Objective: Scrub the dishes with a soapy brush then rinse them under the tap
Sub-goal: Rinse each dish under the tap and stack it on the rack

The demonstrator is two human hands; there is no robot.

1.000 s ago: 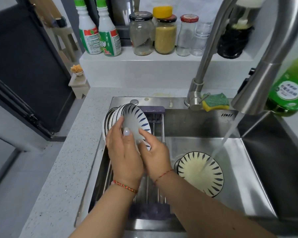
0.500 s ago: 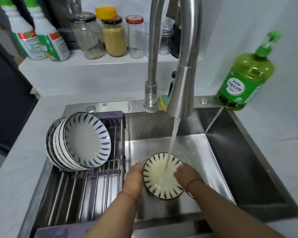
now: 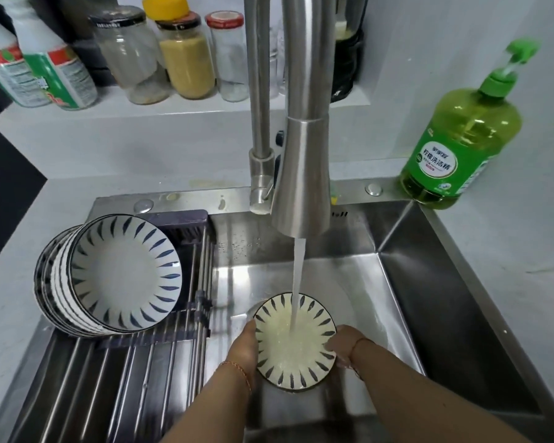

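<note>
A small white dish with blue leaf marks [image 3: 293,342] sits low in the steel sink [image 3: 429,302], filled with foamy water. The tap [image 3: 303,174] runs, and its stream lands in the dish. My left hand [image 3: 242,348] grips the dish's left rim, my right hand [image 3: 344,343] grips its right rim; the fingers are mostly hidden under it. A stack of several matching dishes [image 3: 109,276] leans on edge on the roll-up drying rack [image 3: 135,372] over the sink's left side. No brush is in view.
A green dish soap pump bottle [image 3: 461,145] stands at the sink's back right corner. Jars [image 3: 186,52] and two spray bottles [image 3: 39,68] line the ledge behind the tap. White counter runs along the left and right of the sink.
Both hands left the stacked dish on the rack and went to the dish under the tap, now holding it by both rims. The view swung right and closer.
</note>
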